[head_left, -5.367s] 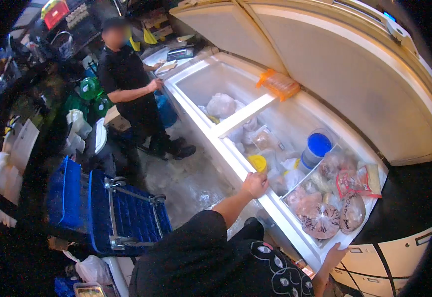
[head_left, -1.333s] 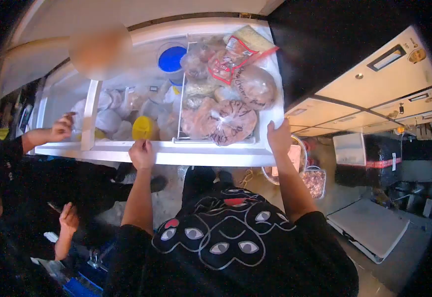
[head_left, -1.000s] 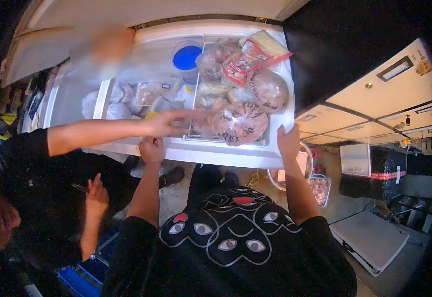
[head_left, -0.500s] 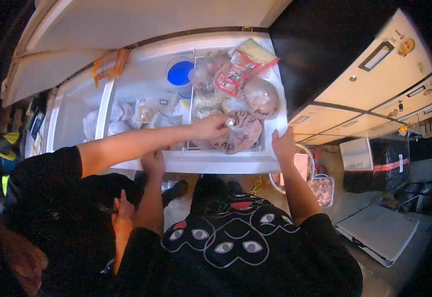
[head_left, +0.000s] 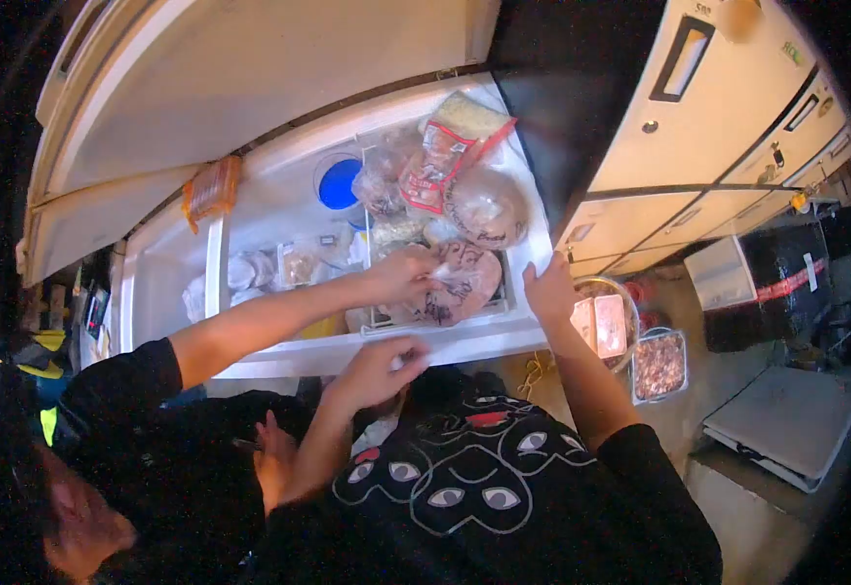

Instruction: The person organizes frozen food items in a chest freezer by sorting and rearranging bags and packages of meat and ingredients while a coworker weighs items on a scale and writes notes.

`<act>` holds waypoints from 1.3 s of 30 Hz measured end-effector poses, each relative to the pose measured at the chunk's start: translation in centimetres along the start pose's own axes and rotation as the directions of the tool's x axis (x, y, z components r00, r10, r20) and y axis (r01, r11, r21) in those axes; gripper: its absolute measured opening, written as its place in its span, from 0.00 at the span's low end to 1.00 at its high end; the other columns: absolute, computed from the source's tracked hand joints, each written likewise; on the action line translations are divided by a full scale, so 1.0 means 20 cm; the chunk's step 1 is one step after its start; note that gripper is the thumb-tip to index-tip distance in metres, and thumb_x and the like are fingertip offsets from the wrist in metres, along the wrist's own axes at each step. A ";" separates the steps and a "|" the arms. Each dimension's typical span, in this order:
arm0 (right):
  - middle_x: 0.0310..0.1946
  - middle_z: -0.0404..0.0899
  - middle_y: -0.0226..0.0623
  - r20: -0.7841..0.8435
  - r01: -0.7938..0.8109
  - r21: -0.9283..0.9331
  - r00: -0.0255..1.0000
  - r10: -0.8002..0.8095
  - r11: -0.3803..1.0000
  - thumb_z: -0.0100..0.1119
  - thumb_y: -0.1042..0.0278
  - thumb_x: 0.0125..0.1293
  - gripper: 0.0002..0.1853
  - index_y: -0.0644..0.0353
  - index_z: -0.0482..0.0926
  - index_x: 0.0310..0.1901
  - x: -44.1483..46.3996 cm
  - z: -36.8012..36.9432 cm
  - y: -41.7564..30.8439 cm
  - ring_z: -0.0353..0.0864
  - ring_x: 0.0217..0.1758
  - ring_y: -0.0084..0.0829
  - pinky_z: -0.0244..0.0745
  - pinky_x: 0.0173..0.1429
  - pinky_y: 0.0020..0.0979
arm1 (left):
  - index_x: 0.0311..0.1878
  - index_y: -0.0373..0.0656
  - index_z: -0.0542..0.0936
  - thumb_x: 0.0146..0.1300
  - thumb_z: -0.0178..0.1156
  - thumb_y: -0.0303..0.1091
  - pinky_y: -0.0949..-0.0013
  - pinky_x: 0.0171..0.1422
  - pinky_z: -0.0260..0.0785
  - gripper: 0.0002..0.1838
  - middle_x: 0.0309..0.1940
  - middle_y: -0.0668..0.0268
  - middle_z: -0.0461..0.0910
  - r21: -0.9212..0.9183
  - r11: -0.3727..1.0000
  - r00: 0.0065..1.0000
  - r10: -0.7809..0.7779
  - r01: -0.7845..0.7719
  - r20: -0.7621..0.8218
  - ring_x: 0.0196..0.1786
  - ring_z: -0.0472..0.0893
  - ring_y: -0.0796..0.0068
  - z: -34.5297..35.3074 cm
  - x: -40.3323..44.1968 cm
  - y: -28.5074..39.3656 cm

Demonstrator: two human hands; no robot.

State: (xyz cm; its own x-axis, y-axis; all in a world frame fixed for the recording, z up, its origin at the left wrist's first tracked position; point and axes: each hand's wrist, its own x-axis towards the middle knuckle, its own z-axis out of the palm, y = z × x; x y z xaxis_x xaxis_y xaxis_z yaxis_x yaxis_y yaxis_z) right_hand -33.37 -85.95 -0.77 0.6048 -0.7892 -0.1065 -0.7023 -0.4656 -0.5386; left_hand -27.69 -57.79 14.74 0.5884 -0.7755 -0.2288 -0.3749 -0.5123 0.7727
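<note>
My left hand (head_left: 379, 371) is just in front of the near rim of a white chest freezer (head_left: 464, 341). Its fingers are apart and nothing shows in them. Over at the front right corner, my right hand (head_left: 548, 289) grips the freezer's rim. A co-worker's hand (head_left: 406, 276) pinches the gathered top of a clear, marked bag of meat (head_left: 466, 283) inside a wire basket. Behind that bag lie another round, marked bag (head_left: 487, 207) and a red-edged packet (head_left: 437, 168).
The freezer lid (head_left: 279, 78) stands raised. A blue-lidded tub (head_left: 339, 183) and an orange packet (head_left: 213, 191) are farther left. By my right arm, a bowl with pink blocks (head_left: 601, 325) and a tray of meat (head_left: 659, 365) sit low. Pale lockers (head_left: 679, 185) stand right.
My left hand has left the freezer's front rim and moved right, its fingers now apart. My right hand stays on the corner. The co-worker's hand still holds the bag; the view has turned slightly.
</note>
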 end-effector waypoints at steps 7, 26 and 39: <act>0.45 0.74 0.57 -0.027 0.032 -0.126 0.999 -0.036 0.992 0.55 0.49 0.59 0.31 0.69 0.65 0.52 0.02 0.03 0.02 0.77 0.46 0.57 0.72 0.50 0.52 | 0.42 0.48 0.81 0.55 0.58 0.36 0.55 0.55 0.70 0.11 0.43 0.56 0.78 0.550 0.664 0.775 0.631 -0.507 -0.047 0.52 0.75 0.56 0.11 0.84 0.14; 0.48 0.74 0.60 -0.003 0.009 -0.050 1.000 -0.009 0.999 0.53 0.52 0.61 0.28 0.68 0.66 0.54 0.03 0.01 -0.04 0.75 0.51 0.57 0.70 0.55 0.49 | 0.50 0.36 0.74 0.54 0.59 0.32 0.56 0.53 0.67 0.19 0.48 0.50 0.73 -0.213 0.974 0.564 -0.215 0.070 -0.797 0.49 0.74 0.52 0.14 0.84 -0.63; 0.48 0.73 0.61 0.028 -0.043 -0.131 0.999 0.047 0.990 0.54 0.51 0.59 0.30 0.70 0.66 0.53 0.02 -0.02 -0.07 0.74 0.51 0.59 0.69 0.55 0.51 | 0.42 0.39 0.77 0.52 0.64 0.43 0.57 0.44 0.73 0.20 0.36 0.50 0.79 0.275 0.959 0.936 0.036 0.066 -0.351 0.40 0.81 0.54 0.22 0.74 -0.22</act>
State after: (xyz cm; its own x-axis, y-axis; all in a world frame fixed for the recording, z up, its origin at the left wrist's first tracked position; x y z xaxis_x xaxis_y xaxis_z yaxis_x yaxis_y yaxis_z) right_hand -32.28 -85.78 0.18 0.5814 -0.7988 -0.1549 -0.7707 -0.4796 -0.4195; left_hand -20.52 -68.70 5.34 0.7887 -0.6145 0.0216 -0.5173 -0.6441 0.5634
